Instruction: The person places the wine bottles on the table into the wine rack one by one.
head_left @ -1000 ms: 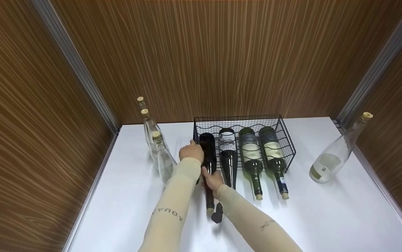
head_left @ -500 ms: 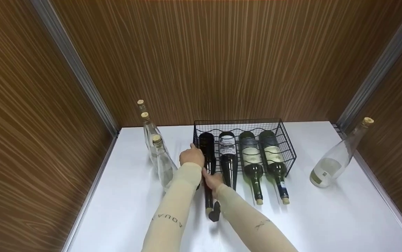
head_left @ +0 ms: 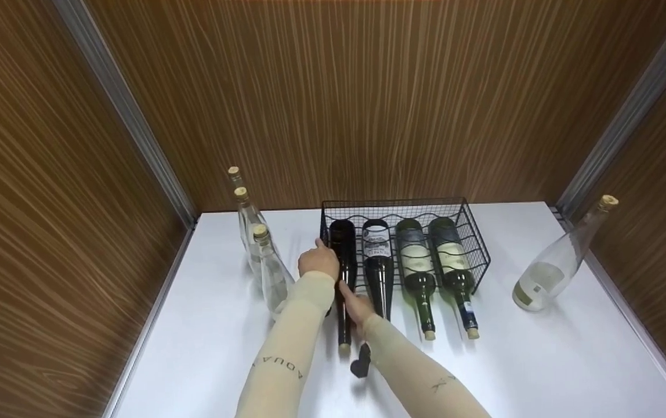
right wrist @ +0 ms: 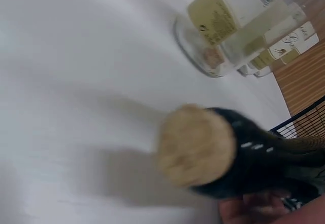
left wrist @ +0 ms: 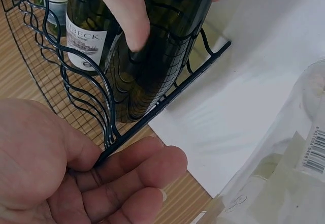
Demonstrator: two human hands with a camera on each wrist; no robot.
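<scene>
A black wire rack (head_left: 478, 247) holds several wine bottles on their sides, necks toward me. My left hand (head_left: 317, 261) holds the rack's left side; in the left wrist view its thumb and fingers (left wrist: 147, 168) close on the corner wire. My right hand (head_left: 358, 305) grips the leftmost dark bottle (head_left: 343, 247). Its thumb lies on one side of the glass and its fingertips show on the other. In the right wrist view this bottle's cork (right wrist: 195, 145) is near and blurred. Right beside it lies a dark bottle with a white label (head_left: 377, 241).
Clear corked bottles (head_left: 275, 276) stand left of the rack, close to my left forearm. Another clear bottle (head_left: 542, 276) stands at the right. Two green bottles (head_left: 417, 258) lie in the rack's right half. Wood-patterned walls (head_left: 391, 104) enclose the white table (head_left: 205, 348).
The head view has shifted slightly, so the rack appears lower. My right hand has shifted a little and its wrist has turned slightly. The left hand stays on the rack.
</scene>
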